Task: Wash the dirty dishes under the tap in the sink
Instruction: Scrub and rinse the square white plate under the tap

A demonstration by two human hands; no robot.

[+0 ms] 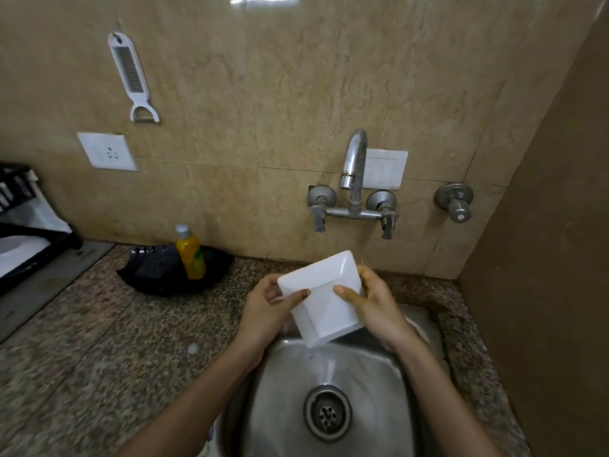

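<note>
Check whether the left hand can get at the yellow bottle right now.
Probably yes, once it lets go: the left hand grips the white dish, which the right hand also holds. The yellow bottle sits in the black tray on the counter to its left, with nothing in between.

Our two bare forearms rise from the lower edge and angle in toward each other. Our left hand (267, 308) grips the left edge of the white square dish (324, 285), with the thumb across its near face and the fingers curled behind. Our right hand (372, 305) grips the opposite edge the same way, thumb on the face, fingers wrapped round the far side. Both hands sit about level.
</note>
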